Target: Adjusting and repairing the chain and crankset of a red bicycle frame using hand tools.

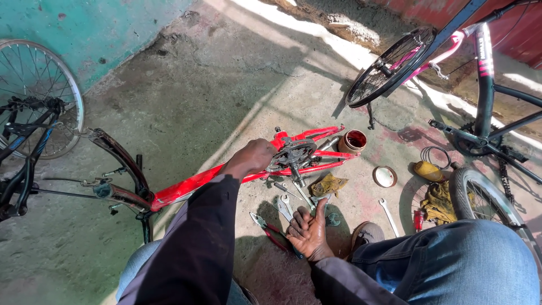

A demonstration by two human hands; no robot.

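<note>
A red bicycle frame (192,183) lies on its side on the concrete floor, with a toothed chainring and crank (292,152) at its middle. My left hand (257,157) is closed on the frame right beside the chainring. My right hand (307,231) rests low on the floor, palm up, thumb pointing away from me, fingers curled among loose tools. Red-handled pliers (265,225) lie just left of its fingers and silver wrenches (284,206) just beyond them. Whether it grips any tool is hidden.
An open tin of red grease (354,140), its lid (384,177), a dirty yellow rag (329,183) and a spanner (389,214) lie right of the frame. A black and pink bicycle (485,73) stands at right, a spoked wheel (34,73) at left by the teal wall.
</note>
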